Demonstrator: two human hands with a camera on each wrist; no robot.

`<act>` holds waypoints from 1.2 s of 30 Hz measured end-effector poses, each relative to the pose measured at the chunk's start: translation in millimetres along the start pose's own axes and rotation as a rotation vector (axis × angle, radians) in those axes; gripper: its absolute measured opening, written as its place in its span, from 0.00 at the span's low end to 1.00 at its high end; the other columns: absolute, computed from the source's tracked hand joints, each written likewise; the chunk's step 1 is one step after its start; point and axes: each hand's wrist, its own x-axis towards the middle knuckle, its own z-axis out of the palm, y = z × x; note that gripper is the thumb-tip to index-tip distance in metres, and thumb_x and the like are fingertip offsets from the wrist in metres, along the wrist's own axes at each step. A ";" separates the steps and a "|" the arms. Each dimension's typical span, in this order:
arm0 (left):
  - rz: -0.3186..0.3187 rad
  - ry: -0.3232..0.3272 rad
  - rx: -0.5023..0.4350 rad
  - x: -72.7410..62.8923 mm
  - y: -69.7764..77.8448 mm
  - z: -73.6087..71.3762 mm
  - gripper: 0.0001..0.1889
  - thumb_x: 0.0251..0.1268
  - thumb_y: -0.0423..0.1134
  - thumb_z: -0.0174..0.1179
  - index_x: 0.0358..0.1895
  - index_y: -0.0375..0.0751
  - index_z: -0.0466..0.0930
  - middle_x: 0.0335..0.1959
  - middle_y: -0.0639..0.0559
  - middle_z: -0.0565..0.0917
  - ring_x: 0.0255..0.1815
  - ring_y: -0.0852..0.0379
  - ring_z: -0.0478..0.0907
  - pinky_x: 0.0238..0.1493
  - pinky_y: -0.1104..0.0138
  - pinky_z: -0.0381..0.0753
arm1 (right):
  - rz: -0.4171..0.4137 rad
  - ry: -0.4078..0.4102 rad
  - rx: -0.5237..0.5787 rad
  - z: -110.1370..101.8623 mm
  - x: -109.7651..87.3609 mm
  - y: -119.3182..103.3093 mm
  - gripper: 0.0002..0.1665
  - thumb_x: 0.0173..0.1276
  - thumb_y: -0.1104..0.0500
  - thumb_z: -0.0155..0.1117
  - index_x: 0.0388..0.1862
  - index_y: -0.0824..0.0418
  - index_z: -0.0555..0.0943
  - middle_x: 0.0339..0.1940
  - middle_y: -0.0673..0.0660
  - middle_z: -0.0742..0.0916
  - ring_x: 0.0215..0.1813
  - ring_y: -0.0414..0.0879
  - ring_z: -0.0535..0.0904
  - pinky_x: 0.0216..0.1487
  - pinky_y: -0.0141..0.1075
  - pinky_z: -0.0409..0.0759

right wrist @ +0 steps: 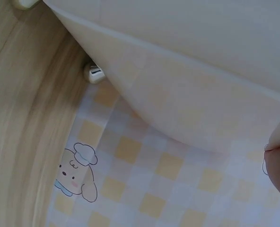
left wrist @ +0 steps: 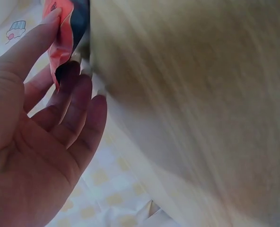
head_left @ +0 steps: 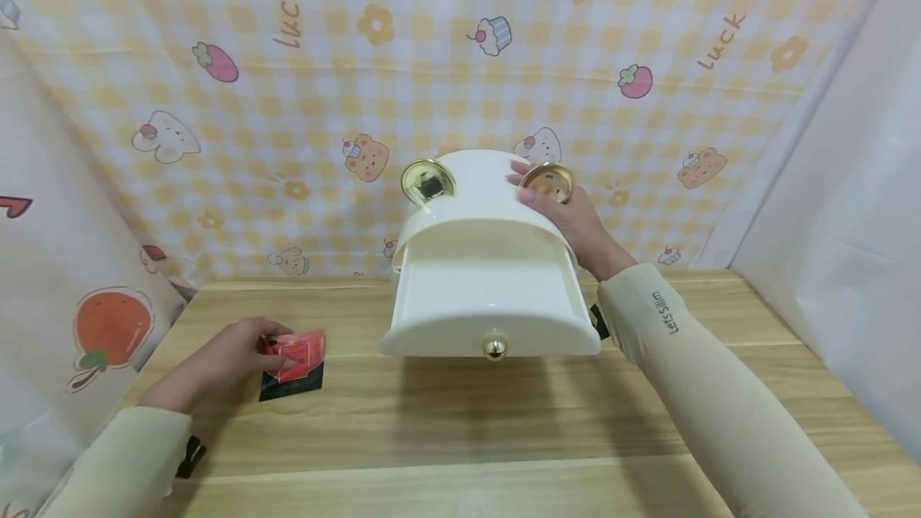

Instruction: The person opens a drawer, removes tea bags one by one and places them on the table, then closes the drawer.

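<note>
A red and black packet lies low over the wooden table, and my left hand pinches its edge between thumb and fingers. The packet shows at the top of the left wrist view, the palm turned to the camera. A white drawer box, shaped like an alarm clock, stands at the back middle. Its drawer with a gold knob is pulled out. My right hand grips the box top around the right gold bell. A left gold bell stands apart from it.
Light wood table runs under everything. A patterned cloth hangs behind, with cloth at both sides. Small black pieces lie by the left sleeve and the right sleeve. A round foot shows beneath the box.
</note>
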 end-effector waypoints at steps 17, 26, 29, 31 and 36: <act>0.071 0.114 0.118 -3.2 2.1 14.0 0.26 0.60 0.43 0.72 0.57 0.29 0.82 0.51 0.35 0.82 0.43 0.50 0.76 0.43 0.56 0.79 | -0.013 0.005 -0.020 -1.1 0.6 2.0 0.26 0.75 0.53 0.63 0.68 0.60 0.76 0.72 0.53 0.79 0.74 0.46 0.74 0.61 0.27 0.79; 0.136 0.184 0.322 -18.5 26.3 21.3 0.30 0.64 0.47 0.69 0.65 0.34 0.76 0.61 0.35 0.78 0.60 0.34 0.76 0.57 0.40 0.77 | -0.002 0.010 -0.015 1.0 0.5 0.9 0.24 0.75 0.54 0.63 0.67 0.61 0.77 0.72 0.52 0.79 0.74 0.44 0.74 0.61 0.25 0.78; 0.143 0.195 0.302 -21.6 37.9 20.4 0.28 0.68 0.48 0.66 0.66 0.38 0.77 0.64 0.39 0.78 0.63 0.36 0.76 0.58 0.40 0.77 | -0.001 0.011 -0.011 1.8 1.1 0.9 0.25 0.75 0.54 0.63 0.68 0.60 0.76 0.72 0.52 0.79 0.73 0.44 0.74 0.62 0.25 0.78; 0.156 0.210 0.294 -23.7 48.9 19.5 0.24 0.69 0.48 0.65 0.64 0.41 0.79 0.63 0.43 0.80 0.62 0.39 0.78 0.57 0.41 0.78 | 0.000 0.005 -0.008 2.2 1.4 1.0 0.26 0.75 0.54 0.63 0.69 0.60 0.76 0.72 0.53 0.79 0.73 0.43 0.74 0.62 0.25 0.78; 0.239 0.191 0.239 -25.5 83.4 19.1 0.15 0.71 0.46 0.63 0.54 0.45 0.85 0.43 0.57 0.87 0.42 0.60 0.83 0.44 0.58 0.84 | -0.006 0.008 0.001 2.3 0.9 1.4 0.26 0.75 0.54 0.63 0.69 0.60 0.75 0.72 0.54 0.79 0.74 0.44 0.74 0.61 0.26 0.78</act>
